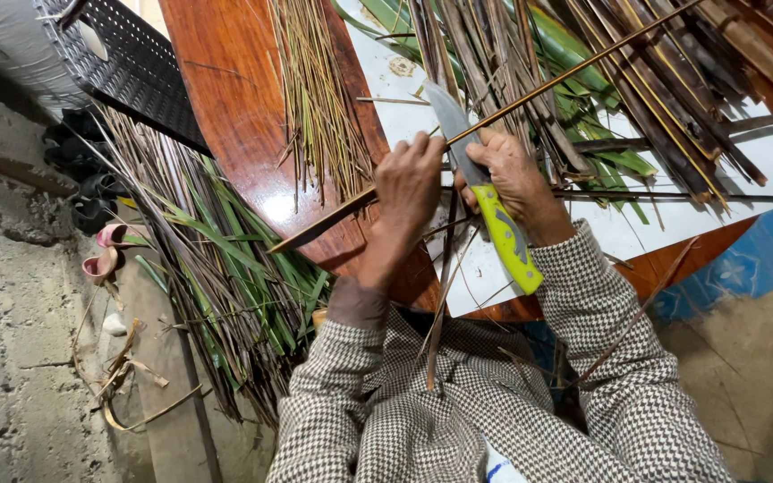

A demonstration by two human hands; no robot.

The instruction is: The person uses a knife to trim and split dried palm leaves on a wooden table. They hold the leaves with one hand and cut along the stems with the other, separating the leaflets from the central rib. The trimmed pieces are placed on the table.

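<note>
Head view, looking straight down. Round red-brown wooden table (234,80), part covered by a white sheet (767,161).

Left hand (407,183): fingers curled and clenched round a long thin brown leaf rib (530,92). The rib runs on a slant from low left, over the table edge, up to the top right of the frame, passing over the heap of leaves.

Right hand (513,179): closed on a knife (480,183) with a yellow-green handle. Handle points back toward the person's body and sticks out below the hand; grey blade points away, its flat lying against the rib just beside the left hand's fingers. The two hands sit close together, nearly touching at the blade.

Sleeves: black-and-white houndstooth jacket (583,304) on both arms.

On the table beyond the hands: heap of green and brown palm leaves (601,72), some split into strips. Separate loose bundle of pale thin ribs (315,98) lying on the bare wood to the left.

On the floor to the left: pile of discarded leaf strips (225,268) beside the table. Black perforated plastic chair (140,67) at top left. Pink sandals (105,255) by the concrete wall.
</note>
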